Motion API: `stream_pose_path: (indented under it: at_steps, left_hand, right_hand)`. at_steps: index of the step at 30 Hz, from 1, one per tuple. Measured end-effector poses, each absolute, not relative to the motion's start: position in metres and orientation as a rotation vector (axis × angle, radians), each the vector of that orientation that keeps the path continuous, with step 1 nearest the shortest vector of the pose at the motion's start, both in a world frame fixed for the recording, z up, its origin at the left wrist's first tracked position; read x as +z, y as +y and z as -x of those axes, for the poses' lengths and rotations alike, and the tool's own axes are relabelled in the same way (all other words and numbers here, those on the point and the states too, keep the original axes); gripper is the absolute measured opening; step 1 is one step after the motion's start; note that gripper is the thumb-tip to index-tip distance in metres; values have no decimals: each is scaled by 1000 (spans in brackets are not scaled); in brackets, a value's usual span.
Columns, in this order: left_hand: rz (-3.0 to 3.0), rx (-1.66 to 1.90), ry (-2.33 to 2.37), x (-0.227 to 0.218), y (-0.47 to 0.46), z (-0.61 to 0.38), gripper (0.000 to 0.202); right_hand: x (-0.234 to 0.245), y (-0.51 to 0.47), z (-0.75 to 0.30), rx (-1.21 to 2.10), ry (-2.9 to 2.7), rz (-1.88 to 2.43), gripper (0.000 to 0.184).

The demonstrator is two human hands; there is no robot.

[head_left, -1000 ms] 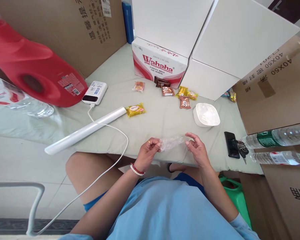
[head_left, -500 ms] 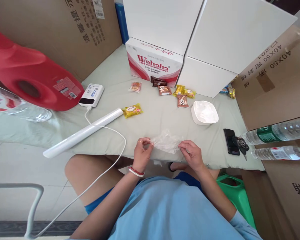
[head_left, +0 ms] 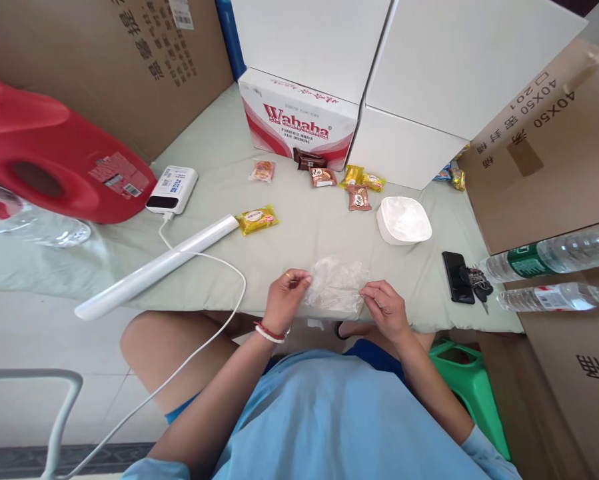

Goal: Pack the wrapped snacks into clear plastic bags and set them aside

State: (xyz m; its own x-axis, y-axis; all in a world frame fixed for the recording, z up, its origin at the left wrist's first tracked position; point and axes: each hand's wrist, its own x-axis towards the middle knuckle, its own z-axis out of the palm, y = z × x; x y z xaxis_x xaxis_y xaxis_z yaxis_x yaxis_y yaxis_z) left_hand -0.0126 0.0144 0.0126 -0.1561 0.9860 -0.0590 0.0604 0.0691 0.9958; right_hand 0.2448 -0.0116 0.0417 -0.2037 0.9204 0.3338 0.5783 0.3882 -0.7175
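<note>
A sheet of clear, crinkled plastic film (head_left: 336,283) spreads between my two hands, just over the front edge of the cloth-covered table (head_left: 304,233). My left hand (head_left: 285,299) pinches its left edge between thumb and fingers. At the opposite edge, my right hand (head_left: 385,307) grips the film the same way. Whether the film is one layer or a flat bag, I cannot tell. Beyond my right hand stands a white square tub (head_left: 404,221) with whitish, translucent material inside. A yellow-wrapped snack (head_left: 257,219) lies past my left hand, touching the end of a white roll (head_left: 159,267).
Several wrapped snacks (head_left: 359,198) lie before the Wahaba carton (head_left: 299,123). On the left are a white power bank (head_left: 172,190), its cable (head_left: 242,287) and a red jug (head_left: 54,153). To the right are a phone (head_left: 458,277), keys (head_left: 479,285) and water bottles (head_left: 549,298).
The film between my hands has gone from bunched up to spread wider and flatter. Both hands still grip its edges. The whole view has shifted slightly.
</note>
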Motion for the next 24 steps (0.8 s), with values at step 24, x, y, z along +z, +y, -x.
stream_pose_path:
  at_steps: [24]
  left_hand:
    - [-896, 1249, 1700, -3, 24, 78, 31]
  right_hand:
    - [46, 63, -224, 628, -2162, 1644, 16]
